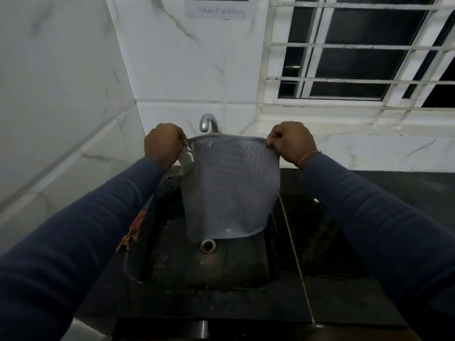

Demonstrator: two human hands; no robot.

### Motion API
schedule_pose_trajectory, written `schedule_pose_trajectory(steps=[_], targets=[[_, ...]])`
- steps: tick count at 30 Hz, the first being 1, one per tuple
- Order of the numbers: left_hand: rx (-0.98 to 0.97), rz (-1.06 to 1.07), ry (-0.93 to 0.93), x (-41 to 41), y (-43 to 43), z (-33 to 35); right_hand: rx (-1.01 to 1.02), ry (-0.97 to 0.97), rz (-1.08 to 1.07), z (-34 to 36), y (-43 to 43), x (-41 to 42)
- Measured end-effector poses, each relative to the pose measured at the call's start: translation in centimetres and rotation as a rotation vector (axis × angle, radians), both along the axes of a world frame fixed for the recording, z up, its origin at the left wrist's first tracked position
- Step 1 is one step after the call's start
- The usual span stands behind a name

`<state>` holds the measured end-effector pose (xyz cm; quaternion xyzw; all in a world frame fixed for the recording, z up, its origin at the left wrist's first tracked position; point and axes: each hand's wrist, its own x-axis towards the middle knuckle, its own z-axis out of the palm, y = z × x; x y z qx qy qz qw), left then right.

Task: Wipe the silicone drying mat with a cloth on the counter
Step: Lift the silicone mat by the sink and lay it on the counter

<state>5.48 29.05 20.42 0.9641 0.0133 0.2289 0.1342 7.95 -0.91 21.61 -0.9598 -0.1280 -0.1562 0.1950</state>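
I am watching the silicone drying mat (231, 185) hanging upright over the sink (221, 264), with its lower edge curling just above the drain (208, 245). The left hand (161, 143) is pinching the far left corner and the right hand (290, 142) is pinching the far right corner. Both sets of fingers are curled tight on the rim, so neither hand is free. Holding it by the two top corners is stretching the floppy sheet flat. I am judging that it is being held over the basin so any water runs down the bumps and drips into the sink rather than onto the counter (369, 217). Shiny patches near the left corner and the bottom edge are suggesting wetness, though I am not sure of it.

The faucet (208, 121) is standing just behind the mat's top edge, and I am seeing no water running from it. An orange cloth (134, 228) is lying on the sink's left rim, apart from both hands.

As I am reading it, the wiping is not yet under way. The mat is needing to go flat on the dark counter to the right, and one hand is needing to let go to fetch the cloth. The risk I am weighing is the slick sheet slipping from a pinch.
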Motion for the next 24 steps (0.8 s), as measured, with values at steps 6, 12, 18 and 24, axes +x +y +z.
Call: schedule_pose_trajectory(steps=[6,12,18,24], targets=[[-0.125,-0.034,0.009,0.2,0.6,0.3,0.014,-0.023,-0.010,-0.2,-0.5,0.2],[-0.210,-0.065,-0.105,0.3,1.1,0.0,0.083,-0.113,0.021,-0.3,0.1,-0.1],[-0.183,-0.073,-0.094,0.0,2.4,-1.0,0.108,-0.058,0.023,-0.3,0.9,0.0],[-0.306,-0.113,-0.099,0.0,2.4,-0.3,0.150,-0.043,0.062,-0.3,1.7,0.1]])
